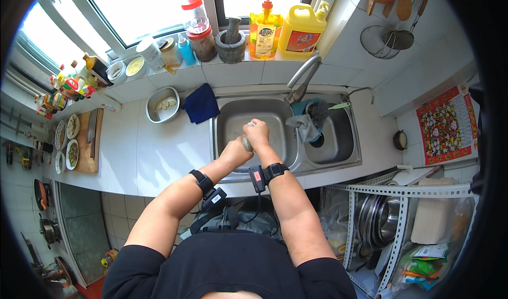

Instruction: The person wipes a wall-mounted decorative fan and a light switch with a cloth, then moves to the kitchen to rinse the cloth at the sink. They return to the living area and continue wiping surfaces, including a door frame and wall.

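Observation:
Both hands are held close together over the left basin of the stainless steel sink (254, 104). My left hand (235, 153) has its fingers curled around a small greyish, rounded thing (247, 144), whose kind I cannot tell. Just above and to the right, my right hand (257, 133) is closed in a fist, and a small whitish end (251, 124) shows at its top. The fingers hide most of what it grips. Behind the hands, a few small brownish bits lie on the basin floor. A black strap with a small box is on each wrist.
The curved faucet (303, 76) rises behind the sink. A grey cloth (304, 126) and scrubber (318, 113) rest at the right basin. Left of the sink are a navy cloth (201, 103) and metal bowl (162, 114) with pale pieces. A cleaver (91, 128) lies on the cutting board (85, 162).

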### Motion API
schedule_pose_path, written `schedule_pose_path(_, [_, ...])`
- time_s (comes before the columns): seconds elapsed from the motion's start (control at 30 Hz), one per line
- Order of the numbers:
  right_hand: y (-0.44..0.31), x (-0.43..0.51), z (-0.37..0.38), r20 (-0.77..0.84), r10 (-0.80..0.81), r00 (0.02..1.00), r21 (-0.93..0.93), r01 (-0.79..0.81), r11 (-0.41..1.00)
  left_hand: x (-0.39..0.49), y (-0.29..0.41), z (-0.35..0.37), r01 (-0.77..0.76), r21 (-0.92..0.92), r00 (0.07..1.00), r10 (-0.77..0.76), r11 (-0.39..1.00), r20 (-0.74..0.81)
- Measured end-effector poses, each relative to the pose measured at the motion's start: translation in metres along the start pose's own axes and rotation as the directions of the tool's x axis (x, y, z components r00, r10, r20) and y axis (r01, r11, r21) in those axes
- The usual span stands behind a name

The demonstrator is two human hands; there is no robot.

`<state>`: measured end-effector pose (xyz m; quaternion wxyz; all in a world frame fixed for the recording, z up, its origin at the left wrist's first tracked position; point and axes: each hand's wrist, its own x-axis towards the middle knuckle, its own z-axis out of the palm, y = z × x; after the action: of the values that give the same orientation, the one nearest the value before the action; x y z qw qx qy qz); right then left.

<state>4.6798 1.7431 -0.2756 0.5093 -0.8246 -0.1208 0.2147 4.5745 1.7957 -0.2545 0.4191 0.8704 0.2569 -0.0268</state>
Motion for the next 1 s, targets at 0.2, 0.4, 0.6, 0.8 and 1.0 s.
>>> schedule_pose_path(0.2, [0.036,0.005,0.013,0.058,0.293,0.954,0.298,-0.297,0.907,0.003,-0.012,0.002,-0.047,0.188,0.996,0.031,0.981,0.088])
schedule_pose_path(0.4, [0.041,0.000,0.012,0.011,0.325,0.946,0.376,-0.305,0.875,0.003,-0.007,-0.005,-0.099,0.293,0.976,0.036,0.951,0.214])
schedule_pose_path(0.6, [-0.002,0.000,-0.011,0.127,0.012,0.992,0.346,-0.055,0.937,0.003,-0.008,-0.024,-0.225,0.087,0.973,0.220,0.970,0.065])
schedule_pose_path(0.8, [-0.005,0.017,-0.032,0.315,0.041,0.948,0.090,-0.073,0.993,0.012,-0.052,-0.071,0.274,-0.443,0.851,0.000,0.854,0.525])
schedule_pose_path(1.0, [0.032,0.003,-0.034,0.263,-0.265,0.928,-0.710,0.372,0.598,0.001,-0.104,-0.078,0.116,0.396,0.944,-0.224,0.911,0.241])
